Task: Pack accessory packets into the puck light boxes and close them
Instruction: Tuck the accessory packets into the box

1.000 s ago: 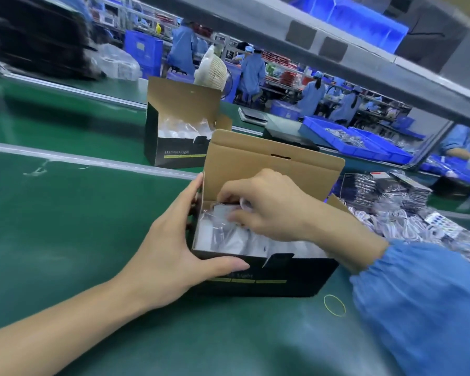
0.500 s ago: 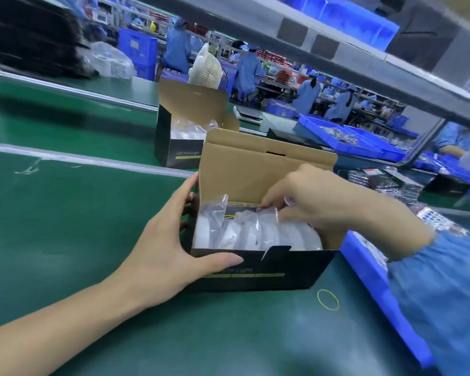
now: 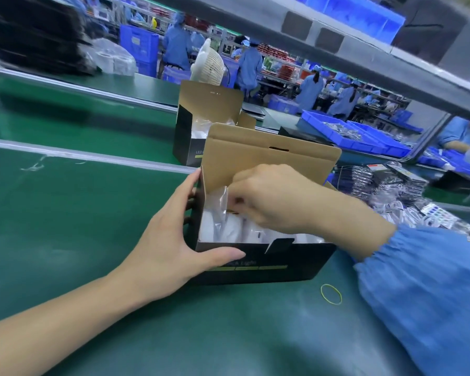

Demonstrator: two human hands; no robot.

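Right hand [image 3: 269,198] shifted left inside box [image 3: 282,263] | pinching packet [image 3: 223,198]

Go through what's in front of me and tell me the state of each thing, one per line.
Near box: open, lid flap upright, white bagged contents inside.
Far box: open, lid flap up.
Left hand: steadying the near box's left end, thumb across its front.
Right hand: inside the near box, fingers curled at a clear plastic bag.
Rubber band: lying loose on the belt.
Packet pile: heaped at right.
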